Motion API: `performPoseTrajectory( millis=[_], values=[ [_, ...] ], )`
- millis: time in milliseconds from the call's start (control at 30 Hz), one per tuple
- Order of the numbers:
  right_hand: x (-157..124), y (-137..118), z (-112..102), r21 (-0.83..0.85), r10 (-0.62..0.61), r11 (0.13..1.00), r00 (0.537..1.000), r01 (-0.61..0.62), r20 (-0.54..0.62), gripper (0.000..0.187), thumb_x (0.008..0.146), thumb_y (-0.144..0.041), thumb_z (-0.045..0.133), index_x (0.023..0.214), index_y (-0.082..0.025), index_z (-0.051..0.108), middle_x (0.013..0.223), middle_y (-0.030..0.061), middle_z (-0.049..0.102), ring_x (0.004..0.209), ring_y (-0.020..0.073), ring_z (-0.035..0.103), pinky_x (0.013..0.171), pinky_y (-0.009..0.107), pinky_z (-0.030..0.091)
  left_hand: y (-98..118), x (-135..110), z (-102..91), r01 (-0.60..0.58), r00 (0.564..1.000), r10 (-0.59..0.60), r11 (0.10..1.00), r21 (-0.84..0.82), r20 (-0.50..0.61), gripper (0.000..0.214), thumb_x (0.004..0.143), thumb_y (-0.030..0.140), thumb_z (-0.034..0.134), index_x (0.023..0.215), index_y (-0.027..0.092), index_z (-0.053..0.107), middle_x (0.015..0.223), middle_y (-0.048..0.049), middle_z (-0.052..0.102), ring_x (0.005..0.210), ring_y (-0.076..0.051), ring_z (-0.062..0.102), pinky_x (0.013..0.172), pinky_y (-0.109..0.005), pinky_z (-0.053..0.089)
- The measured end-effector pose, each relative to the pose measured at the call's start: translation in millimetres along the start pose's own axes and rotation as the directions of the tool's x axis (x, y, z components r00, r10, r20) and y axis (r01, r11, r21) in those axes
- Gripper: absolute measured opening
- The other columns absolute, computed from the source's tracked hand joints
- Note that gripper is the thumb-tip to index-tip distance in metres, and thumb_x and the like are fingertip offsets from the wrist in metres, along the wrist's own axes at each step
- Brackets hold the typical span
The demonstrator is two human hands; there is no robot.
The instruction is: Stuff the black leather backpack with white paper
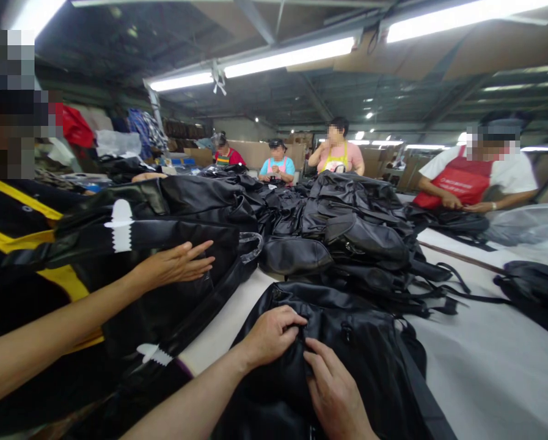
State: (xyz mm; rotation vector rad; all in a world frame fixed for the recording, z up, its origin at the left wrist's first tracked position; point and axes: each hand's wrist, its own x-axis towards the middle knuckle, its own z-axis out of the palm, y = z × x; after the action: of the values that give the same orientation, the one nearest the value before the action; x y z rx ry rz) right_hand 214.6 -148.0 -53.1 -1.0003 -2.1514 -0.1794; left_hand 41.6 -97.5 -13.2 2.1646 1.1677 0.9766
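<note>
A black leather-like backpack lies on the white table right in front of me. My left hand is closed, pinching the bag's top fabric beside a small zipper pull. Just below it, my right hand curls its fingers onto the same fold. The two hands almost touch. To my left, a co-worker's open hand rests flat on another black bag with white jagged tags.
A big heap of black bags fills the table's middle. Several people work along the far and right sides, one in a red apron. Another black bag and clear plastic lie at the right.
</note>
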Motion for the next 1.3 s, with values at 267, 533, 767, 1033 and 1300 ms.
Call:
performPoseTrajectory(
  millis=[267,533,767,1033,1300],
  values=[
    [5,3,0,0.11,0.078,0.99,0.995,-0.084,0.061,0.033,0.077,-0.002,0.037,0.099,-0.016,0.058,0.111,0.012,0.058,0.106,0.0203,0.055,0.089,0.034,0.051,-4,3,1.4,0.011,1.0,-0.011,1.0,-0.017,0.004,0.028,0.08,0.013,0.05,0.1,0.022,0.067,0.095,-0.0019,0.064,0.091,-0.013,0.058,0.085,-0.022,0.043],
    [58,21,-9,0.253,0.468,0.844,0.88,-0.473,0.083,0.015,0.085,-0.021,0.045,0.088,-0.021,0.06,0.086,0.0031,0.066,0.081,0.0172,0.063,0.075,0.028,0.049,-1,5,3.0,0.057,0.998,-0.057,0.998,0.008,-0.007,0.017,0.079,0.022,0.055,0.092,0.022,0.067,0.092,-0.0019,0.063,0.09,-0.015,0.057,0.084,-0.024,0.042],
    [93,34,14,0.082,0.513,0.846,0.845,-0.528,0.152,0.02,0.079,-0.014,0.045,0.085,-0.021,0.063,0.084,0.0059,0.066,0.079,0.0196,0.062,0.071,0.029,0.045,5,6,9.0,0.3,0.948,-0.302,0.953,-0.031,-0.102,0.025,0.072,0.016,0.056,0.097,0.019,0.058,0.086,-0.0009,0.065,0.084,-0.016,0.059,0.077,-0.026,0.043],
    [92,52,27,0.254,0.601,0.735,0.778,-0.628,0.183,0.02,0.075,-0.022,0.048,0.084,-0.018,0.065,0.078,0.004,0.069,0.074,0.0186,0.064,0.07,0.028,0.047,19,18,4.4,0.74,0.661,-0.706,0.558,-0.376,0.253,0.021,0.07,0.025,0.059,0.088,0.014,0.059,0.051,0.0052,0.051,0.036,-0.006,0.039,0.035,-0.019,0.018],
    [93,56,37,0.361,0.643,0.654,0.74,-0.665,0.196,0.024,0.073,-0.024,0.05,0.087,-0.017,0.068,0.079,0.0047,0.07,0.071,0.0187,0.064,0.067,0.028,0.048,13,28,15.2,0.776,0.581,-0.79,0.466,-0.425,0.195,0.021,0.078,0.036,0.055,0.072,0.016,0.052,0.05,0.0064,0.046,0.032,-0.005,0.035,0.033,-0.018,0.016]
  ],
)
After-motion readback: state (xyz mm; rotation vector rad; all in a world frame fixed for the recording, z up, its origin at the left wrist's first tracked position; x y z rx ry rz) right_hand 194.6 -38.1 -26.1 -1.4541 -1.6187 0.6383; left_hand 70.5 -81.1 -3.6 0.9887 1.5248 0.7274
